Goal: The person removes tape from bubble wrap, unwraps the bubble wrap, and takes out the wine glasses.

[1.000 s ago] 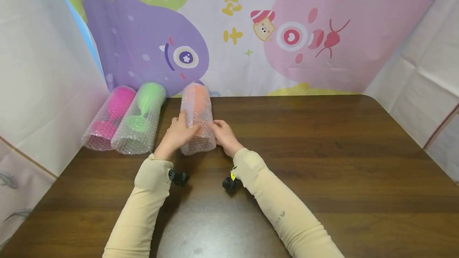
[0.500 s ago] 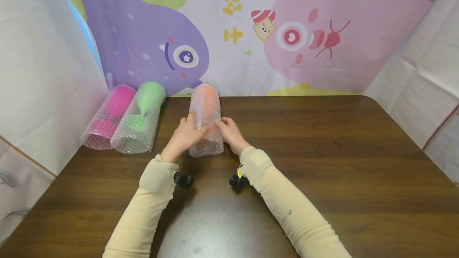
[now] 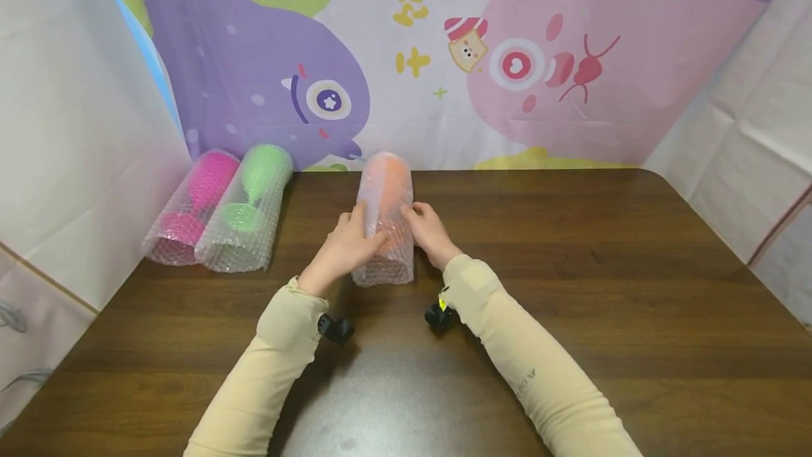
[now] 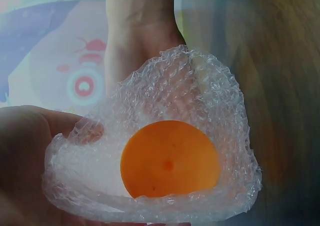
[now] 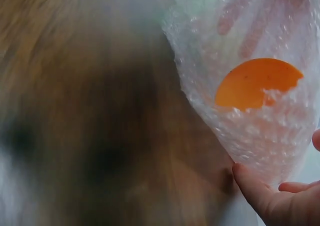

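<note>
A bubble-wrapped orange object (image 3: 395,189) is between the two hands near the table's middle. The left hand (image 3: 345,242) grips its left side, thumb over the wrap. The right hand (image 3: 434,231) holds its right edge with thumb and fingers. In the left wrist view an orange disc (image 4: 170,158) shows within the loose end of the bubble wrap (image 4: 230,116), the left thumb (image 4: 70,126) on its edge. In the right wrist view the right hand (image 5: 280,201) touches the wrap (image 5: 200,71); the other hand's fingers show through it.
Two wrapped items, one pink (image 3: 209,178) and one green (image 3: 260,168), lie side by side at the table's back left. A printed curtain (image 3: 419,118) hangs behind the wooden table (image 3: 571,266). Pale fabric walls stand at both sides.
Both hands have moved right and slightly toward the front, carrying or sliding the wrapped orange object with them. The pink and green items remain in place.
</note>
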The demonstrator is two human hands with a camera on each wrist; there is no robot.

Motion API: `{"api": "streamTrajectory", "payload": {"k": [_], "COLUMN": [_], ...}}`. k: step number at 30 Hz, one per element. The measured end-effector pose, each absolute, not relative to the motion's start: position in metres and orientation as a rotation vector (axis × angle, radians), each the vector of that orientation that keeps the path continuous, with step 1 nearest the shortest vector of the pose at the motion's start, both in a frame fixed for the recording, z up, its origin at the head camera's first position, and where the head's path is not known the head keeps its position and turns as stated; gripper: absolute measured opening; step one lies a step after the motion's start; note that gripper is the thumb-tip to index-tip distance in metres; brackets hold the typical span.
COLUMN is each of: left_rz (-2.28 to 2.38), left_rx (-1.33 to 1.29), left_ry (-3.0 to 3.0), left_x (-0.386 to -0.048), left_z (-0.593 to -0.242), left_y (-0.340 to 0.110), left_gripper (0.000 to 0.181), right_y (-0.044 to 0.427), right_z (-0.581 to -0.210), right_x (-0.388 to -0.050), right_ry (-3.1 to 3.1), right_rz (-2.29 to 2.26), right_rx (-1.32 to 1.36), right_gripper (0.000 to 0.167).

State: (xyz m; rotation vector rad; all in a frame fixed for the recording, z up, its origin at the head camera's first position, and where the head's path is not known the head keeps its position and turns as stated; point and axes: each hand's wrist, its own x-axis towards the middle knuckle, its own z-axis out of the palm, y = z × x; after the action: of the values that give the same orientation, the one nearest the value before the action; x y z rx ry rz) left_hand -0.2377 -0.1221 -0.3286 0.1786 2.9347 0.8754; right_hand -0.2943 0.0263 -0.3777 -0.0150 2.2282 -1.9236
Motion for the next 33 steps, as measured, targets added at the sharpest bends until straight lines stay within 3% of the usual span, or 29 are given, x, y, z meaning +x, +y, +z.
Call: {"api": "streamTrajectory", "payload": {"k": [33], "left_rz": [0.943], "left_rx": [0.278], "left_ry": [2.923], "left_x": [-0.217], "left_z": [-0.325], "left_y": [-0.088], "left_gripper": [0.078], "right_y": [0.064], "right_z": [-0.368], "right_x": [-0.283], "right_ry": [2.141], "right_rz": [-1.941], "right_rx": [-0.031], "right_gripper": [0.07]}}
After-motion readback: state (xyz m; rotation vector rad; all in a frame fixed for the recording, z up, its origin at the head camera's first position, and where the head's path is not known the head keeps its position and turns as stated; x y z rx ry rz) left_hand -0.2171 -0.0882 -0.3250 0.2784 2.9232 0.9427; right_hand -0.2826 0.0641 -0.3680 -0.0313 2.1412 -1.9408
